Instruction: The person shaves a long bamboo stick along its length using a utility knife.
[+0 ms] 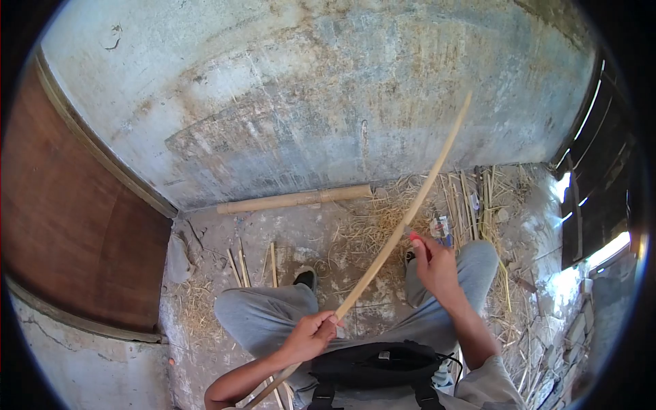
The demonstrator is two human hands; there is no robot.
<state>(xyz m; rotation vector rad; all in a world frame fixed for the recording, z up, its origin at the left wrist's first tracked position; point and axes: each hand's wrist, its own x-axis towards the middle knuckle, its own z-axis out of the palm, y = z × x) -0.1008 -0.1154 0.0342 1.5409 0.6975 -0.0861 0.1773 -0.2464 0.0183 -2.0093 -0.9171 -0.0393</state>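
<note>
A long, pale bamboo strip [373, 271] runs slantwise from my lap up toward the wall, curving slightly at its far tip. My left hand [311, 336] is closed around its lower part, above my left thigh. In my right hand [436, 268], fingers wrapped round the red handle, is a small knife [413, 234]. Its short blade lies against the strip's right side, about midway along. Most of the handle is hidden inside my fist. The strip's lower end passes beneath my left forearm.
A bamboo pole [295, 199] lies along the foot of the stained wall [287, 102]. Shavings [379, 225] and thin strips [471, 205] cover the floor. A black bag [376, 363] rests at my waist. A brown door [82, 205] stands left; rubble [570, 342] lies right.
</note>
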